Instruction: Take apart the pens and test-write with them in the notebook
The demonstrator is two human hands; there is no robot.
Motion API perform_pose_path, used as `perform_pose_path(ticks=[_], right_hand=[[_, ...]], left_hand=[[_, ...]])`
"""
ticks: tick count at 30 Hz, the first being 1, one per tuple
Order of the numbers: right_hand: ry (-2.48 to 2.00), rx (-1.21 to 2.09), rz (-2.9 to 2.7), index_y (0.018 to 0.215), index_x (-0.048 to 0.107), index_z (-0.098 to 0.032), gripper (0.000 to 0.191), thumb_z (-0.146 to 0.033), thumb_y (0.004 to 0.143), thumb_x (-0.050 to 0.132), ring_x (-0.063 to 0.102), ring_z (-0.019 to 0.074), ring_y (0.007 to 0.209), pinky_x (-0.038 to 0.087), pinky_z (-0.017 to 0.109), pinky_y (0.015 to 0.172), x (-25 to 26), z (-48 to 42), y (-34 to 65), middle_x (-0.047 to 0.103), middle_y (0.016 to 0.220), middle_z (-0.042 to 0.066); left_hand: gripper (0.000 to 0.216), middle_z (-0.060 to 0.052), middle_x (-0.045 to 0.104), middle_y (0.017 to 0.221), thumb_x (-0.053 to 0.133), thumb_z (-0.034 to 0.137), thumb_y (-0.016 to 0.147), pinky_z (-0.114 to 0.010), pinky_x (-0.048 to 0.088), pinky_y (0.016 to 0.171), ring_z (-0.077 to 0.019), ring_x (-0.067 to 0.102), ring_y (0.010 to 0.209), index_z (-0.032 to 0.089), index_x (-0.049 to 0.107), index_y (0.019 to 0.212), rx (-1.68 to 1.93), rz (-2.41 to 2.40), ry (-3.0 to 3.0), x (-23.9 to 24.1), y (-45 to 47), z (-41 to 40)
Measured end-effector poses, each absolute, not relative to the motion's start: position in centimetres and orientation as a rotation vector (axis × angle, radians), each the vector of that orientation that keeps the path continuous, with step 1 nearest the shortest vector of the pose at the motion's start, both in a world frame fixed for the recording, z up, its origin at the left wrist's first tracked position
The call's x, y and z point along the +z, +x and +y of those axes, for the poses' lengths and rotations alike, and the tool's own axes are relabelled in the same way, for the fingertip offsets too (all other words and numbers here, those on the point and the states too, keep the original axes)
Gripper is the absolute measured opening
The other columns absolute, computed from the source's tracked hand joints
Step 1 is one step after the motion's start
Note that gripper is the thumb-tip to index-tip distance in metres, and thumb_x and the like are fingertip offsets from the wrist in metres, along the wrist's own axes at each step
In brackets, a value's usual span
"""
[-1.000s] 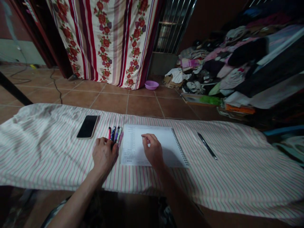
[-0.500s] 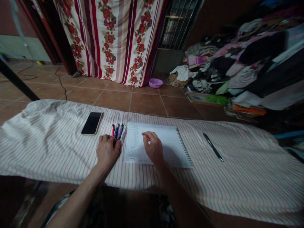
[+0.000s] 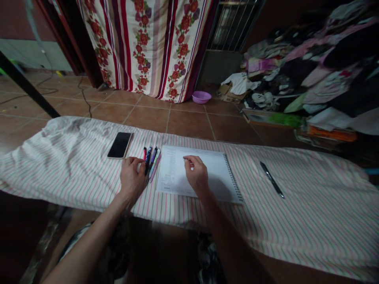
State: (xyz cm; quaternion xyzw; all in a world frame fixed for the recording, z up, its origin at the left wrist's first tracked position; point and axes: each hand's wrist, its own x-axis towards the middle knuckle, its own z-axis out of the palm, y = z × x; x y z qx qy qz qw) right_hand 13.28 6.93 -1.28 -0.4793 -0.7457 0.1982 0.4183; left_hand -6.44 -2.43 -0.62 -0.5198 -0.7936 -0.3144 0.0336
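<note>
Curling beside the pens, the left hand has shifted off their lower ends, which show more fully than half a second ago. Its fingertips now sit nearest the red pen, leaving the others freer; whether they grip it, I cannot tell. The pens lie side by side on the cloth, between phone and notebook. The right hand stays bent over the notebook, thumb near forefinger, any hold unclear.

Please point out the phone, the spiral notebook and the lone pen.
Phone [image 3: 120,145], head view: middle of its dark screen.
Spiral notebook [image 3: 217,166], head view: its pale page.
Lone pen [image 3: 271,179], head view: middle of its barrel.
</note>
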Motion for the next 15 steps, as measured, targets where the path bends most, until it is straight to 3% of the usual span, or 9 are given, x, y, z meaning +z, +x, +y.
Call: perform_pose_path(ticks=[15], right_hand=[[-1.225, 0.495, -1.814, 0.086, 0.064, -0.017, 0.023, -0.021, 0.08, 0.042, 0.061, 0.0161, 0.076, 0.052, 0.027, 0.068, -1.6, 7.6, 14.4, 0.064, 0.089, 0.008]], left_hand=[[0.028, -0.009, 0.058, 0.086, 0.043, 0.036, 0.084, -0.035, 0.044, 0.073, -0.0249, 0.049, 0.09, 0.019, 0.067, 0.085, -0.557, -2.442, -1.67, 0.2, -5.3, -0.6]])
